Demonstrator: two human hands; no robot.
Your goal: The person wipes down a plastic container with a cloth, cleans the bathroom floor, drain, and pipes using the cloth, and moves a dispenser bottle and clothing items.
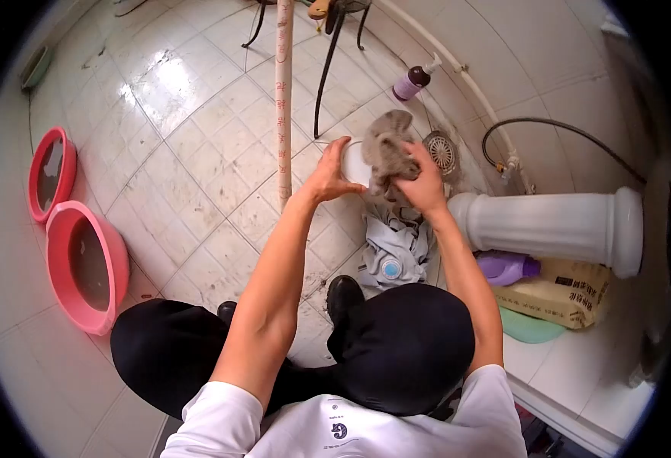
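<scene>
My right hand [425, 181] is closed on a crumpled grey-brown cloth [387, 145], which hangs over the right part of a round white object [356, 162]. At the left side of that white object is my left hand [330, 169], its thumb and fingers spread around the edge and touching it. The cloth hides much of the white object, so its full shape does not show. Just below them, a light grey cloth bundle [400, 243] with a round blue-and-white piece [390, 268] lies on the tiled floor.
Two pink basins [119, 252] [68, 177] hold dark water at the left. A pole [283, 99] rises beyond my left hand. A pump bottle [412, 82], floor drain [440, 152], hose [564, 122], white pedestal [549, 227], purple bottle [503, 268] and yellow bag [561, 294] are at the right.
</scene>
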